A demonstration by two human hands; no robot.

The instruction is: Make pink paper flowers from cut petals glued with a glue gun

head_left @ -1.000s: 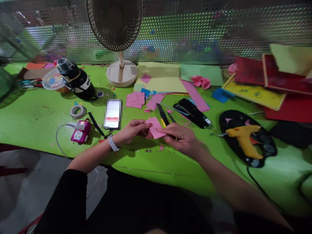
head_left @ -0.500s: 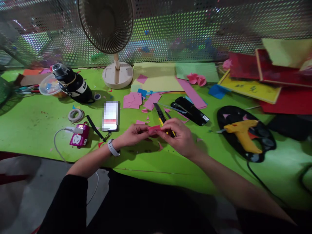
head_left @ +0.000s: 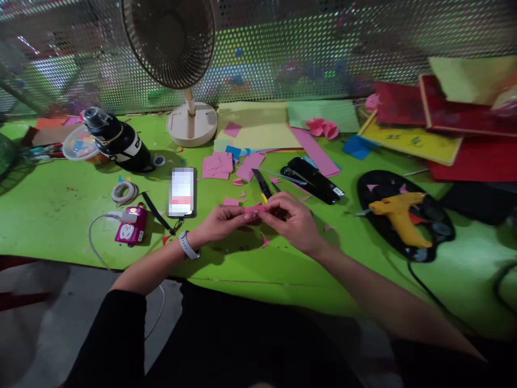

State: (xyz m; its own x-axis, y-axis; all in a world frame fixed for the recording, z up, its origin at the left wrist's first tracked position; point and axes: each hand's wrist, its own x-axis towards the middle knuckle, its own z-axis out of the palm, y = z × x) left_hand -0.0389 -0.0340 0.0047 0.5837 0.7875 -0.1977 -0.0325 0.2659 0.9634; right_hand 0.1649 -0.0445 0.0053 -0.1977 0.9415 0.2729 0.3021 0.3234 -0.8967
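Note:
A small piece of pink paper point(head_left: 254, 209) is pinched between my two hands, over the green table. My left hand point(head_left: 220, 222), with a pale band on its wrist, grips the paper's left end between thumb and fingers. At the right end, my right hand point(head_left: 291, 222) closes on it the same way and covers part of it. Just behind the right hand lies a utility knife point(head_left: 262, 186) with a dark blade, its handle partly hidden. Pink paper squares point(head_left: 218, 165) are piled farther back, and a black stapler point(head_left: 313, 180) rests to the right.
Left of my hands are a phone point(head_left: 181, 191), a tape roll point(head_left: 124, 192), a purple socket adapter point(head_left: 131, 225) and a black bottle point(head_left: 117, 140). A fan point(head_left: 191, 124) stands behind. On the right, a yellow glue gun point(head_left: 399, 215) lies on a black palette-shaped pad point(head_left: 371, 186).
My hands have drawn slightly closer together on the pink paper, and the right fingers now cover more of it. The view has shifted a little.

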